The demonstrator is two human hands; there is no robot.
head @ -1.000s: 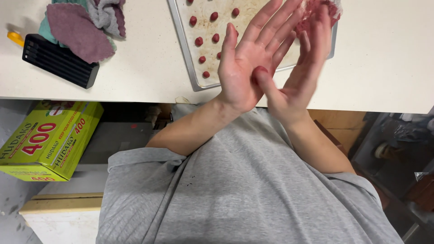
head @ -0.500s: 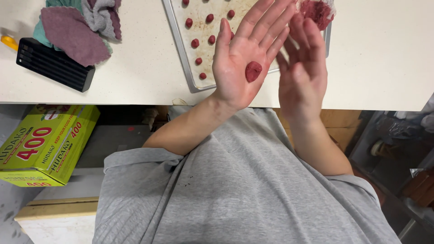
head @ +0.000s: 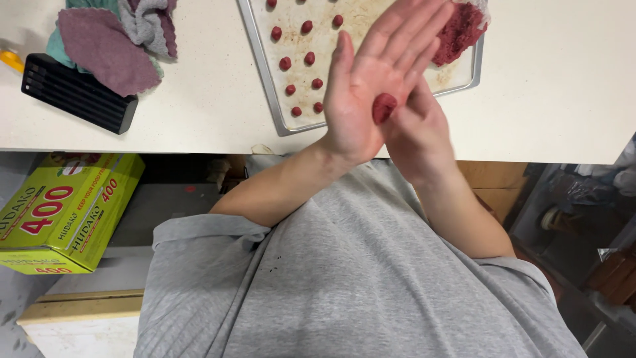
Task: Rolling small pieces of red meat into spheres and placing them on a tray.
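Observation:
My left hand (head: 361, 99) is held flat over the tray, palm open and fingers straight, with a small red ball of minced meat (head: 384, 108) lying on the palm. My right hand (head: 424, 136) is blurred and sits just right of and partly under the left. Its fingers reach the ball's edge and hold nothing of their own. Below the hands a metal baking tray (head: 264, 63) carries several small red meatballs (head: 301, 59) in rows. A lump of raw red mince (head: 462, 30) lies at the tray's far right corner.
The pale counter (head: 199, 113) holds a black slotted block (head: 76, 93) and a heap of purple, grey and teal cloths (head: 109, 33) at the left. Below the counter edge, a yellow-green film box (head: 66, 212) lies on a shelf. My grey shirt (head: 344, 285) fills the foreground.
One second ago both palms were pressed together. They then parted, baring the ball on the left palm. Now my right hand has slid back toward me against the left palm.

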